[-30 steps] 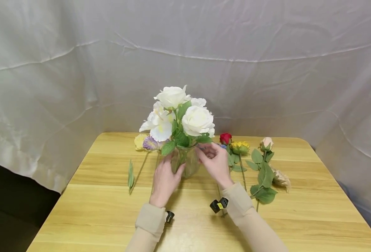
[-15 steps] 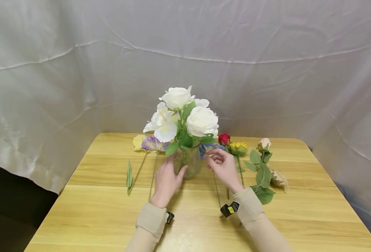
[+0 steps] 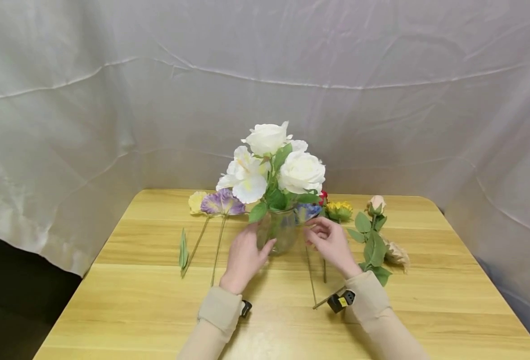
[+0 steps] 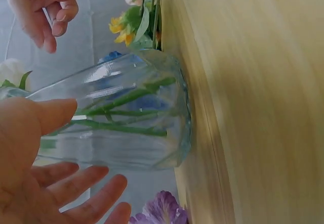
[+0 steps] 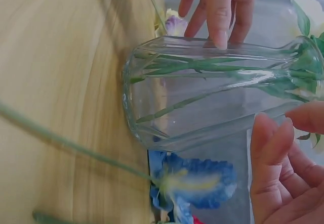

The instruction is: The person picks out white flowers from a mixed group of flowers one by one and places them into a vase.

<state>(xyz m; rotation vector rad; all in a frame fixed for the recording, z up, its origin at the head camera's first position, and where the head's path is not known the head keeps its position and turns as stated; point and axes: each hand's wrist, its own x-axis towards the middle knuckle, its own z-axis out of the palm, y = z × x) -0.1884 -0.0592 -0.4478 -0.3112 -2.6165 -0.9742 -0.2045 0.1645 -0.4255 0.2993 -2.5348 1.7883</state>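
Observation:
A clear glass vase (image 3: 283, 242) stands upright on the wooden table (image 3: 156, 325), holding white roses (image 3: 303, 172) and a white iris (image 3: 247, 177). Green stems (image 5: 192, 64) show through its wall in both wrist views. My left hand (image 3: 243, 256) is at the vase's left side, thumb toward the front and fingers spread and fairly straight, with a fingertip on the glass. To the right of the vase, my right hand (image 3: 334, 246) has loosely bent fingers and nothing in them; its fingertips (image 5: 263, 120) are close to the glass. A blue iris (image 5: 202, 183) lies beside the vase's right side.
Left of the vase lie a purple iris (image 3: 221, 202), a yellow flower (image 3: 196, 202) and a leaf (image 3: 183, 250). On the right are a red rose (image 3: 323, 197), a sunflower (image 3: 339, 211), a pale pink rose (image 3: 376, 205) and a beige flower (image 3: 396, 255). Grey cloth (image 3: 265, 100) hangs behind.
The vase with its white flowers has shifted to the right, my left hand moving along with it. My right hand has drawn away rightward, and the blue iris shows beside the vase.

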